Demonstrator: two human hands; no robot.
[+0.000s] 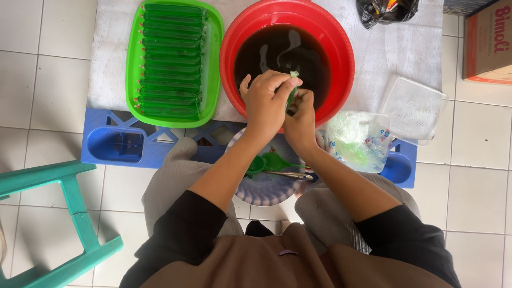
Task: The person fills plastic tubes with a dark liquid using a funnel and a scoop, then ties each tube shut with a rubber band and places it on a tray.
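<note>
A white tabletop (394,53) over a blue crate (114,144) is seen from above, white floor tiles around it. A red basin (341,53) of dark liquid is set at centre. Just left of it a green tray (213,64) is packed with a row of filled green tube packets (170,58). At right, a clear plastic container (357,141) with empty bags inside is placed beside its clear lid (413,109). A black bag (386,10) and a cardboard box (488,42) are seen at the top right, a teal stool (69,224) at lower left. A patterned plate (266,192) is held on the lap, with a green funnel (272,161) and a metal utensil (290,174) on it.

A thin green plastic packet (292,96) is held upright over the near rim of the basin. Its top is pinched in the left hand (264,104), grip narrow on it. The packet's lower part is wrapped by the right hand (301,120), grip closed round it. The hands are touching.
</note>
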